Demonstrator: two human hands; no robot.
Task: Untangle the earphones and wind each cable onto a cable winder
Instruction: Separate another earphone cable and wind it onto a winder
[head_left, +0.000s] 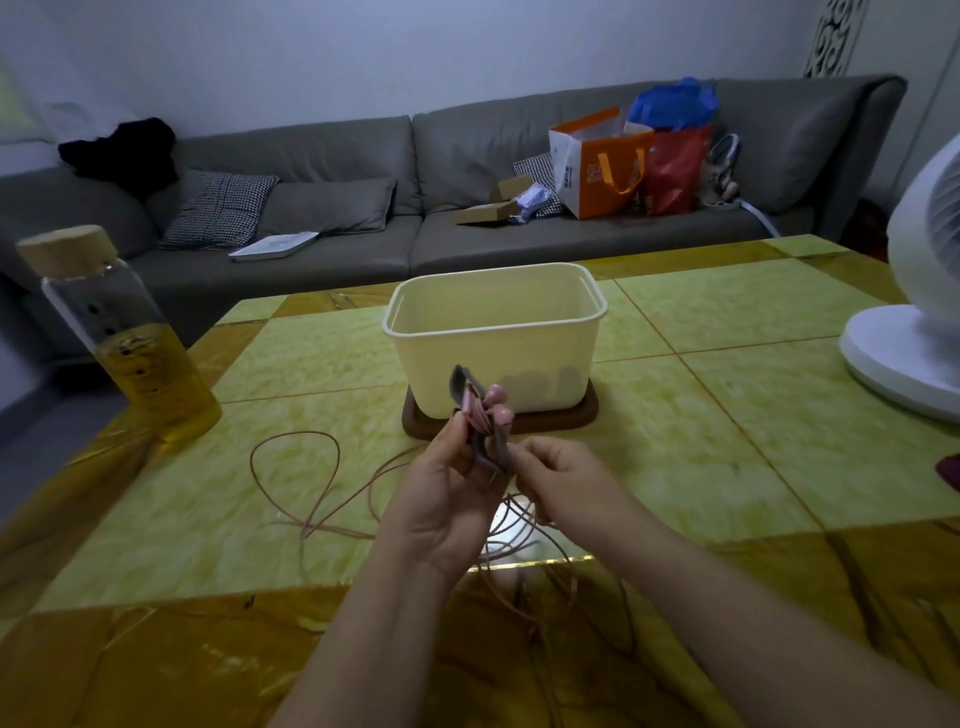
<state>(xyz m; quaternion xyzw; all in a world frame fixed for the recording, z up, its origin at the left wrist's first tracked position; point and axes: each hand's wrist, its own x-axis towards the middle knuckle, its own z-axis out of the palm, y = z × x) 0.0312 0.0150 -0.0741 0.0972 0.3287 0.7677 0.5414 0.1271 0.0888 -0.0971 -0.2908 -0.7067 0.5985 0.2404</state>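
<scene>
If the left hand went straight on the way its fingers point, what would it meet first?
Most likely the near wall of the cream box, directly beyond the left hand and the grey winder it holds; the winder's tip would touch first. Depth from one view is uncertain.

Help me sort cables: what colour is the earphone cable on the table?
Pink; the earphone cable shows best in the head view.

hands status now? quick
Left hand: grips the grey cable winder with the pink earbuds.
Right hand: pinches the pink cable next to the winder.
</scene>
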